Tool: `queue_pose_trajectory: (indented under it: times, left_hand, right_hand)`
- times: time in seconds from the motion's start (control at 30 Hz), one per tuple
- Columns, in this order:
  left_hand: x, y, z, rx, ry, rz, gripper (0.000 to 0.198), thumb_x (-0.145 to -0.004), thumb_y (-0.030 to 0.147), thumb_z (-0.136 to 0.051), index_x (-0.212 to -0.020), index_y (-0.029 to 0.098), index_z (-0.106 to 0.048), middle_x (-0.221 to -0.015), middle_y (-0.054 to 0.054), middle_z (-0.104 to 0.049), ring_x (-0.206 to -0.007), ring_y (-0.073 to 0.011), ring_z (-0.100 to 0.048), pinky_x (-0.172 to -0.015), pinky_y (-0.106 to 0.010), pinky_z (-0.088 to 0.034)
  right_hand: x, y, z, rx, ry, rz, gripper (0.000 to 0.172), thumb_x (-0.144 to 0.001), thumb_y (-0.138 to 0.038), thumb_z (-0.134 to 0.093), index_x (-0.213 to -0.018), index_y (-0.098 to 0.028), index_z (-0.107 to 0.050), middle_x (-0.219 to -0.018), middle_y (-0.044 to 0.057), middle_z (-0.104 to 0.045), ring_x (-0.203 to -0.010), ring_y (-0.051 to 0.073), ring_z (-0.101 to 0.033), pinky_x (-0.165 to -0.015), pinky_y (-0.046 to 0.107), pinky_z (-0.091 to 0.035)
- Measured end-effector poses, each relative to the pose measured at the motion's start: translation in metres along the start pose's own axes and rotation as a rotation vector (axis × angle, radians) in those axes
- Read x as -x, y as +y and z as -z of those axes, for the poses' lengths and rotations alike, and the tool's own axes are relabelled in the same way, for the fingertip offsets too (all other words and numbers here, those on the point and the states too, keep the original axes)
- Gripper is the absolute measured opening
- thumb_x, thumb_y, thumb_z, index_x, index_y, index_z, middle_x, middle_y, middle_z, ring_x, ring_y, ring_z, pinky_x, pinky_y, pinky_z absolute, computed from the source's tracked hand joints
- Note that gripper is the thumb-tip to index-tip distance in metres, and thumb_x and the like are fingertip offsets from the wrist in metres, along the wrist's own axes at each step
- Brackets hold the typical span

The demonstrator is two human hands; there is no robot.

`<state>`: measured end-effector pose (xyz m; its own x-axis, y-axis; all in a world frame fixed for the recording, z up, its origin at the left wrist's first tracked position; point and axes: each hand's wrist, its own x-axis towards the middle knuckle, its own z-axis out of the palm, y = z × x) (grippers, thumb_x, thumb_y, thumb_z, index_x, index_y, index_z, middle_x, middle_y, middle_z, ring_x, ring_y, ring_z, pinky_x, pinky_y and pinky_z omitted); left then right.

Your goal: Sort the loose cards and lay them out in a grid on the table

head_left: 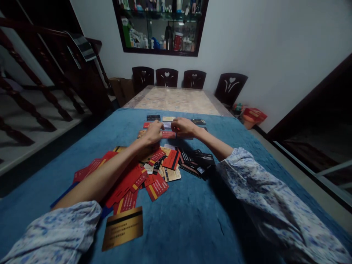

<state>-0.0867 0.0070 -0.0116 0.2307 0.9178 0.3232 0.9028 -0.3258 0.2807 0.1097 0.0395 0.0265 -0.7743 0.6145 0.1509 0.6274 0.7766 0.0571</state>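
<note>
Lying crosswise between the hands, a pale card (pixel 167 125) is being bracketed by bent fingers, its visible length running left to right. It is being flanked by the left hand (pixel 153 132) on one side and the right hand (pixel 183 127) on the other; neither is being judged clearly nearer. Left thumb and forefinger are being held close together, right fingers curled and bunched; whether any card is being pinched by either cannot be told, the tips being partly hidden. Just nearer the body, a red card (pixel 168 135) is being seen, likewise crosswise. Beyond, a yellow card (pixel 168 118) is being flanked by a left black stack (pixel 153 117) and a right black stack (pixel 198 121). Bodyward, loose red cards (pixel 158 187) are being partly hidden by the left forearm, black cards (pixel 202 161) being heaped rightward. Nearest, a gold card (pixel 123 227) is being supported askew by blue cloth (pixel 178 220).
</note>
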Motion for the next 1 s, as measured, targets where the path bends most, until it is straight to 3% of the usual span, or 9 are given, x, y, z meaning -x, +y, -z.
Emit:
queue_pose_trajectory:
  times: [0.23,0.67,1.0]
  left_hand:
    - [0.018,0.038,-0.007,0.085,-0.049,-0.141,0.023,-0.081,0.006,-0.051,-0.088,0.015,-0.071,-0.102,-0.01,-0.062,-0.095,-0.0238,-0.062,-0.089,-0.038,-0.053]
    - [0.045,0.113,-0.02,-0.036,-0.234,-0.31,0.026,-0.086,0.008,-0.05,-0.104,0.016,-0.067,-0.117,-0.014,-0.061,-0.114,-0.0301,-0.056,-0.092,-0.046,-0.049]
    - [0.057,0.142,-0.025,-0.104,-0.372,-0.344,0.023,-0.091,0.018,-0.052,-0.109,0.016,-0.066,-0.122,-0.014,-0.062,-0.119,-0.0315,-0.052,-0.097,-0.05,-0.046]
  right_hand:
    - [0.038,0.013,-0.014,-0.035,0.028,-0.001,0.013,-0.086,-0.015,-0.059,-0.089,-0.016,-0.071,-0.094,0.008,-0.068,-0.078,0.018,-0.054,-0.064,0.029,-0.027]
    - [0.121,0.032,-0.031,-0.031,0.075,-0.017,0.013,-0.089,-0.017,-0.055,-0.086,-0.019,-0.068,-0.086,0.006,-0.063,-0.077,0.018,-0.05,-0.066,0.03,-0.029]
    - [0.186,0.036,-0.046,-0.099,0.164,-0.052,0.018,-0.094,-0.023,-0.054,-0.099,-0.021,-0.071,-0.094,0.009,-0.065,-0.085,0.021,-0.054,-0.074,0.033,-0.042]
